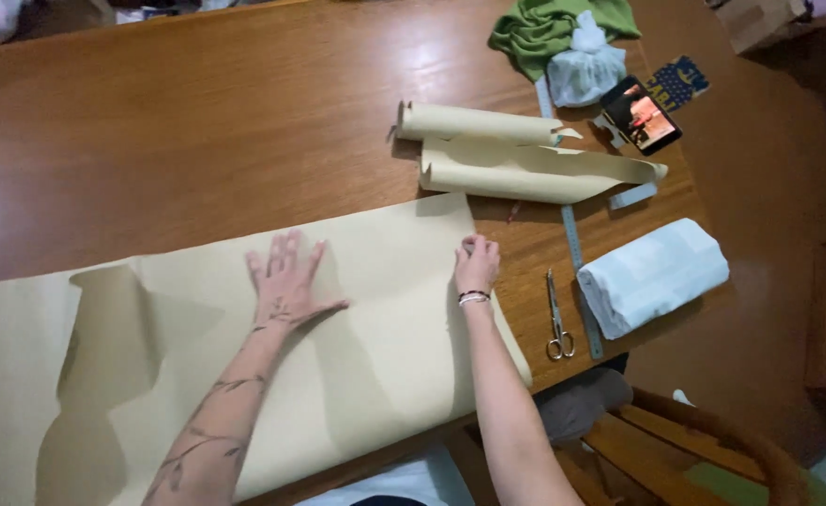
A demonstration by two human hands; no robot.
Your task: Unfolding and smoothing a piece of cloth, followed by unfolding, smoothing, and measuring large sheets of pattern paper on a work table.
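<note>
A long sheet of tan paper (pixel 375 328) lies spread across the wooden table (pixel 197 122). My left hand (pixel 286 279) rests flat on it, fingers spread, near the sheet's middle. My right hand (pixel 478 264) sits at the sheet's right edge with fingers curled, pressing or pinching that edge. A dark band and bracelet circle the right wrist. Two rolled tan paper pieces (pixel 511 155) lie beyond the sheet.
Scissors (pixel 556 319) and a long metal ruler (pixel 577 267) lie right of the sheet. A folded white cloth (pixel 652 275), a phone (pixel 641 114), a white bag (pixel 586 66) and green fabric (pixel 544 33) sit further right. A wooden chair (pixel 694 440) stands at the table's near edge.
</note>
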